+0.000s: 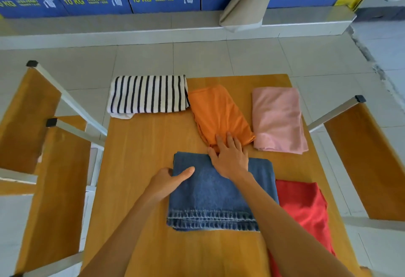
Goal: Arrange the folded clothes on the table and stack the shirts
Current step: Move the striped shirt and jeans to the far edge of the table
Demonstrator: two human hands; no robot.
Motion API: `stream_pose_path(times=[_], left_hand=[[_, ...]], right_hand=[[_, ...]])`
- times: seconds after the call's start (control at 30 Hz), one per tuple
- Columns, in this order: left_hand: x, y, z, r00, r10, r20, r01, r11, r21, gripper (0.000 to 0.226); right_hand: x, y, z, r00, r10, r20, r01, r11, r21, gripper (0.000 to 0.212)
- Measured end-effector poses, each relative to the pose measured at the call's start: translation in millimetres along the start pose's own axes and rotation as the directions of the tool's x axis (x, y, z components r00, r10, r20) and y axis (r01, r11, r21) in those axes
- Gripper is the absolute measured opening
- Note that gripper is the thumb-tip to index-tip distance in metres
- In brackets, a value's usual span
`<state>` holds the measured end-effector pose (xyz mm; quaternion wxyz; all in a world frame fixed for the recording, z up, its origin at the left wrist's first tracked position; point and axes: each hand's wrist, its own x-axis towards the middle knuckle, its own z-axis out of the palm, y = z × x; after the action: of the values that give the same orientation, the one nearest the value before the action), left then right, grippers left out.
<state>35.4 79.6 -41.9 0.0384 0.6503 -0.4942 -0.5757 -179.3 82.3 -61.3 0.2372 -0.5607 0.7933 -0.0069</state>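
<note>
— Nearest me? A folded blue denim garment lies on the orange wooden table, a folded red cloth touching its right side.

— And the hands? My left hand grips the denim's left edge, thumb on top. My right hand lies flat, fingers spread, on the folded orange shirt.

— Farther back? A folded pink shirt at right, a black-and-white striped shirt overhanging the far-left corner.

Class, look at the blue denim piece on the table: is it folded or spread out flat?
Folded. The denim piece forms a compact rectangle with stacked hem edges along its near side.
</note>
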Motion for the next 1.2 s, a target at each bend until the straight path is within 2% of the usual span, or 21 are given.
stream_pose_path(times=[0.1, 0.33, 0.5, 0.73, 0.8, 0.87, 0.93, 1.03, 1.1, 1.2], left_hand=[[-24.4, -26.4, 8.6, 0.999, 0.017, 0.046, -0.012, 0.995, -0.1, 0.066], [-68.9, -75.7, 10.7, 0.994, 0.049, -0.094, -0.078, 0.936, -0.343, 0.061], [-85.0, -109.3, -8.2, 0.985, -0.008, -0.173, -0.05, 0.943, -0.328, 0.047], [-93.5, -133.9, -5.4, 0.959, -0.041, -0.281, -0.064, 0.934, -0.352, 0.059], [-92.4, -131.5, -3.4, 0.956, -0.036, -0.292, -0.074, 0.932, -0.355, 0.057], [-92.3, -128.5, -1.9, 0.954, -0.027, -0.3, -0.082, 0.935, -0.346, 0.055], [-94.0, -126.8, -0.9, 0.953, -0.016, -0.302, -0.091, 0.937, -0.336, 0.053], [-99.4, -129.4, 5.2, 0.927, 0.015, -0.375, -0.135, 0.946, -0.294, 0.049], [-104.3, -132.7, 10.5, 0.896, 0.036, -0.443, -0.162, 0.955, -0.25, 0.048], [-116.7, -138.1, 13.0, 0.848, 0.088, -0.523, -0.204, 0.964, -0.17, 0.051]], right_hand=[[-33.8, -4.7, 11.2, 1.0, -0.009, -0.028, 0.008, 0.999, -0.039, 0.063], [-98.6, -15.5, 35.7, 0.999, 0.011, 0.05, -0.012, 1.0, 0.021, 0.067], [-127.0, -5.6, 36.9, 0.992, -0.089, 0.089, 0.088, 0.996, 0.021, 0.068], [-148.7, 29.9, 29.4, 0.997, -0.013, -0.076, 0.018, 0.997, 0.072, 0.071], [-136.0, 26.1, 24.1, 0.982, -0.026, -0.187, 0.042, 0.996, 0.079, 0.064], [-110.8, 14.1, 17.2, 0.959, -0.105, -0.263, 0.126, 0.99, 0.064, 0.062], [-80.8, 0.5, 12.4, 0.963, -0.175, -0.206, 0.188, 0.981, 0.049, 0.073], [-44.1, -11.1, 16.2, 0.986, -0.163, -0.045, 0.164, 0.986, 0.021, 0.095], [-30.3, -13.8, 24.2, 0.986, -0.163, 0.029, 0.164, 0.986, -0.04, 0.096], [-29.3, -8.6, 37.7, 0.966, -0.24, 0.102, 0.254, 0.954, -0.159, 0.091]])
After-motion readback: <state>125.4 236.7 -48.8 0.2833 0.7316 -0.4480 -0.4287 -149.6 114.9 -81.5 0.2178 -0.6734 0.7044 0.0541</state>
